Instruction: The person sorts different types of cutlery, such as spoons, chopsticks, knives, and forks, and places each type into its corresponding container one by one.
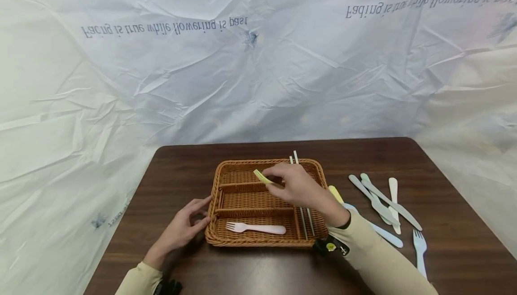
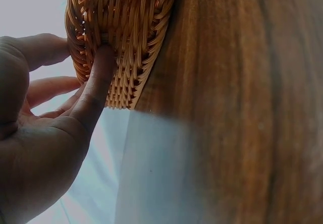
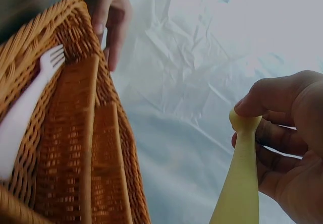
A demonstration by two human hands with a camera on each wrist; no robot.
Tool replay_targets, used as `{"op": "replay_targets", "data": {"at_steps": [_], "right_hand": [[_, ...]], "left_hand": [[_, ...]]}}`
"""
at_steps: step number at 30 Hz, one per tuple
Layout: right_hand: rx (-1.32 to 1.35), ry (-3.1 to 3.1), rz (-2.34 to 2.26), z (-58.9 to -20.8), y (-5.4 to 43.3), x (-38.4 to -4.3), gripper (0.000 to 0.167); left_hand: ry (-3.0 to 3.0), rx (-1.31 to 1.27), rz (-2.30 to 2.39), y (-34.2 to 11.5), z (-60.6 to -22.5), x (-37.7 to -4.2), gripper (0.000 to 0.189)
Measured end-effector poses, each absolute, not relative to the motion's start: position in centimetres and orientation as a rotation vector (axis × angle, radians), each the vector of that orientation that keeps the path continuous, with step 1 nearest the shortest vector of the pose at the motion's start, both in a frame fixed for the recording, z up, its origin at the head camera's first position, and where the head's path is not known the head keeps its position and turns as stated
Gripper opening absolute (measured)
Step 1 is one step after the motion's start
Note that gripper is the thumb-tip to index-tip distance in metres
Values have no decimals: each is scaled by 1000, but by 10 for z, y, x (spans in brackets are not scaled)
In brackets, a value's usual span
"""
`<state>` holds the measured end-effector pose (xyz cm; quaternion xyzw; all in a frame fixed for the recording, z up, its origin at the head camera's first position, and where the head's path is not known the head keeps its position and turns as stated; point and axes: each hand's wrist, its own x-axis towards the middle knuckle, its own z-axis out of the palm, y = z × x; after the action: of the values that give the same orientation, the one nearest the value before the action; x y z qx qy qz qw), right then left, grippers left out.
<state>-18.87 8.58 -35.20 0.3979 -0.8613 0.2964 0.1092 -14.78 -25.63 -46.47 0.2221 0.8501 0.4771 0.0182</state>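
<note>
A yellow fork is pinched between thumb and fingers of my right hand, above the wicker basket. Its tines point up and left in the head view; the right wrist view shows its pale yellow handle. My left hand touches the basket's left end from outside, thumb and fingertips against the woven wall. A pale pink fork lies in the front compartment, tines left. Two chopsticks lie lengthwise in the right compartment, partly hidden by my right hand.
To the right on the dark wooden table lie several pale knives and other cutlery. A light blue fork lies at the front right. Near my right forearm are a yellow handle and a bluish utensil. White sheeting hangs behind.
</note>
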Motion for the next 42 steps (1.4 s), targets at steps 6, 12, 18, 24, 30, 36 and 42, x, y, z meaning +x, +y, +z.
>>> {"op": "replay_targets", "data": {"at_steps": [6, 12, 18, 24, 30, 36, 42], "right_hand": [[1233, -2516, 879, -349, 70, -187, 24], [1257, -2528, 900, -348, 54, -185, 24], [1295, -2530, 896, -348, 40, -183, 21], [1336, -2526, 880, -350, 29, -182, 21], [1334, -2576, 866, -355, 24, -182, 22], [1318, -2706, 839, -358, 24, -182, 26], [1314, -2758, 827, -359, 29, -182, 31]], "left_hand": [[2643, 719, 1497, -255, -463, -148, 56], [2641, 722, 1487, -254, -462, -147, 56], [2648, 698, 1471, -255, -465, -148, 56], [2664, 697, 1466, -255, -467, -148, 55], [2657, 680, 1476, -255, -467, -150, 55], [2625, 719, 1500, -254, -465, -150, 54], [2619, 718, 1516, -253, -462, -148, 55]]}}
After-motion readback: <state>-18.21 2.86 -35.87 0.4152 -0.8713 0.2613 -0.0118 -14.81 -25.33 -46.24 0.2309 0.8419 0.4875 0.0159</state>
